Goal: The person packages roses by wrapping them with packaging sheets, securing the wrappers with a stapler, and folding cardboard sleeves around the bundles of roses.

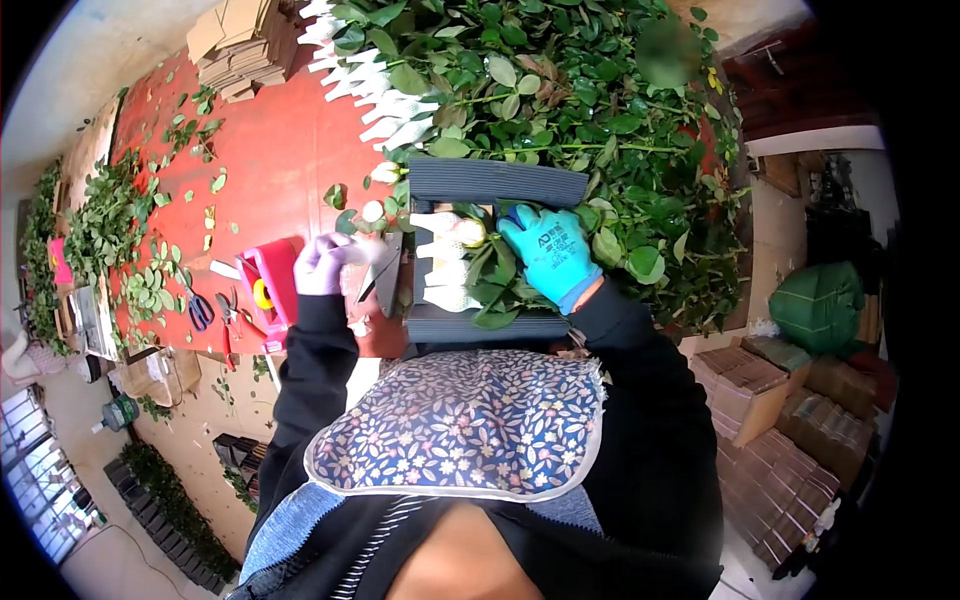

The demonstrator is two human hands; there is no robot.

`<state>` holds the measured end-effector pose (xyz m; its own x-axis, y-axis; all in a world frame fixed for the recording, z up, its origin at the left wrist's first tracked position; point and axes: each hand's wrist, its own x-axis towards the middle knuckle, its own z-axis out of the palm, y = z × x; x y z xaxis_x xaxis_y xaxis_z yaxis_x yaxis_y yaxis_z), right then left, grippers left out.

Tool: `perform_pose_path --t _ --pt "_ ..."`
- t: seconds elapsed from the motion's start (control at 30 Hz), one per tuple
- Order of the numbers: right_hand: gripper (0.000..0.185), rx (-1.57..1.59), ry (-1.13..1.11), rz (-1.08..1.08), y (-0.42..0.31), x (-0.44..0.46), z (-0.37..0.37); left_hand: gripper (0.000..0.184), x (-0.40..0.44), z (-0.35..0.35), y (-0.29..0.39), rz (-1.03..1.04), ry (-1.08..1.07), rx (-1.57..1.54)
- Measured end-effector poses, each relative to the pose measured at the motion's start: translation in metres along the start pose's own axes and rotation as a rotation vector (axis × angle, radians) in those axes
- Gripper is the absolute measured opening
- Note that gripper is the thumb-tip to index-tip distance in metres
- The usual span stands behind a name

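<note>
My left hand (319, 266), in a lilac glove, is raised beside the pink tape dispenser (268, 290). Its fingers are pinched together, and a blurred whitish thing sticks out to the right of them. In a blue work glove, my right hand (553, 257) closes on a rose (471, 232) just below its pale head; the fingertips are partly hidden by leaves. That rose lies in a cradle with ribbed dark pads (497, 181), next to rose heads in white mesh sleeves (446, 272). A grey metal blade-like piece (383, 275) stands left of the cradle.
Leafy rose stems (600, 90) are heaped at the back right, with several white-sleeved heads (395, 115) along their left edge. Scissors (200, 311) and red-handled pruners (229, 318) lie on the red table (260, 140). Flat cardboard (240, 45) is stacked behind; cardboard bundles (770, 450) stand right.
</note>
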<state>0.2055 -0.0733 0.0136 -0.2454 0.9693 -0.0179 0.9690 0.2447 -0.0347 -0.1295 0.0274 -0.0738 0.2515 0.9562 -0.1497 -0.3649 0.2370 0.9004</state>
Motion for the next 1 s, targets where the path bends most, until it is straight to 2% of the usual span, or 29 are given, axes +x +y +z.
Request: perform_pose_path --t 0.07,0.13,0.2,0.27,0.33,0.4,0.47,0.5,0.53,0.57,0.6,0.67,0.73,0.8,0.83,0.87,0.93,0.97,1.0 --pt "0.034 -0.011 -0.035 0.012 -0.002 0.002 0.002 0.008 0.01 0.007 -0.023 -0.136 0.043 0.261" --pt "0.032 -0.015 -0.042 0.018 -0.002 0.003 0.001 0.011 0.013 0.072 -0.019 -0.252 0.081 0.184" --pt "0.03 -0.025 -0.04 0.016 -0.003 0.003 0.0 0.011 0.016 0.09 -0.036 -0.308 -0.034 -0.012" --pt "0.041 -0.044 -0.198 0.066 -0.006 0.005 -0.007 0.009 0.013 0.102 -0.043 -0.244 -0.027 -0.081" --pt "0.042 -0.046 -0.212 0.087 -0.008 0.005 -0.006 0.009 0.013 0.094 -0.046 -0.134 -0.094 -0.08" --pt "0.042 -0.04 -0.219 0.114 -0.009 0.005 -0.003 0.012 0.011 0.094 -0.043 -0.135 -0.057 -0.037" --pt "0.044 -0.013 -0.194 0.112 -0.007 0.005 0.001 0.014 0.007 0.091 -0.038 -0.159 0.105 0.022" --pt "0.045 0.0 -0.224 0.116 -0.008 0.006 0.0 0.014 0.007 0.077 -0.037 -0.139 0.085 0.081" --pt "0.045 0.006 -0.222 0.122 -0.006 0.005 0.001 0.014 0.011 0.064 -0.042 -0.048 0.166 0.224" --pt "0.046 0.005 -0.197 0.117 -0.005 0.003 0.003 0.014 0.019 0.052 -0.025 -0.045 0.334 0.387" --pt "0.046 0.006 -0.175 0.11 -0.005 0.001 0.004 0.014 0.027 0.017 -0.025 0.045 0.399 0.197" --pt "0.047 0.012 -0.186 0.12 -0.004 0.002 0.001 0.012 0.018 0.007 0.01 -0.045 0.226 0.122" --pt "0.05 0.003 -0.195 0.115 -0.005 0.001 0.001 0.01 0.005 0.016 0.013 0.017 -0.055 0.478" --pt "0.05 0.024 -0.177 0.082 -0.001 0.0 0.004 0.007 -0.007 0.054 0.014 -0.189 -0.31 0.532" --pt "0.038 0.023 -0.076 0.032 0.002 -0.001 0.004 0.017 -0.011 0.081 0.018 -0.252 -0.328 0.57" --pt "0.038 0.017 -0.084 0.015 0.003 -0.001 0.002 0.018 -0.013 0.089 0.006 -0.164 -0.388 0.635" --pt "0.041 0.13 -0.027 -0.024 0.008 -0.003 -0.003 0.011 -0.017 0.106 -0.007 -0.114 -0.29 0.432" --pt "0.047 0.158 -0.137 0.0 0.009 0.001 -0.005 0.011 -0.018 0.103 -0.012 -0.115 -0.282 0.421" --pt "0.047 0.153 -0.142 -0.002 0.008 0.001 -0.004 0.011 -0.017 0.097 -0.016 -0.093 -0.268 0.478"
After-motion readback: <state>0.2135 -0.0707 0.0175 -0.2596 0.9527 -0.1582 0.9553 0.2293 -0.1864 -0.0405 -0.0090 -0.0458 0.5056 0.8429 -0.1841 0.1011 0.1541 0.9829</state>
